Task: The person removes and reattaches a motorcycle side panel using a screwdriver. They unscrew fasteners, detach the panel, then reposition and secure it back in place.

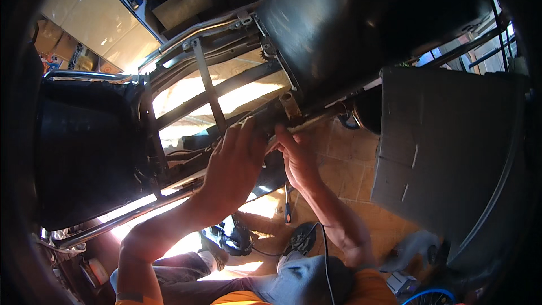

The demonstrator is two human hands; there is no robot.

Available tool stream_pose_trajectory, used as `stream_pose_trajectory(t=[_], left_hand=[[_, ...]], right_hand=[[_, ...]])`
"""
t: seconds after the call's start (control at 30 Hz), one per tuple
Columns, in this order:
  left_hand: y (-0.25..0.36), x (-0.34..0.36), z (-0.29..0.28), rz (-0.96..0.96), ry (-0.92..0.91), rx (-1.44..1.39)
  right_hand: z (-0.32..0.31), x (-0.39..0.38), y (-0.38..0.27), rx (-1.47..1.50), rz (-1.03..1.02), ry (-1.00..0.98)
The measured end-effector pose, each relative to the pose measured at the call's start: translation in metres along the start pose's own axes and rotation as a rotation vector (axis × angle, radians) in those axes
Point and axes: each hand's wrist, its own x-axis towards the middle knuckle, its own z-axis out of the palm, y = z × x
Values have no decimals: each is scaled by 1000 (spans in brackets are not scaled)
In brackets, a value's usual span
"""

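Note:
My left hand [231,169] curls its fingers over the lower rail of a metal frame [209,90] with crossed flat bars. Just right of it, my right hand [296,158] has thumb and forefinger closed at the same rail; whatever they pinch is hidden. Above my fingers a short metal tube [290,104] stands out from the rail. A screwdriver with an orange and black handle [288,212] is below my right hand, low by the floor.
Black panels [350,17] flank the frame, another [90,147] at left. A grey board [440,158] stands at right. Below are the tiled floor [344,164], my legs and a cable [324,248]. A cream panel [101,22] is upper left, a chrome tube [118,220] lower left.

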Motion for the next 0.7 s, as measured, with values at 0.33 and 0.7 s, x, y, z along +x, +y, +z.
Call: stream_pose_trajectory(t=[0.33,0.7], left_hand=[[-3,0,-4,5,-14,-21],[-26,15,-25,68,-33,-370]], right_hand=[[0,-1,0,28,-48,24],[5,-6,3,-5,-50,93]])
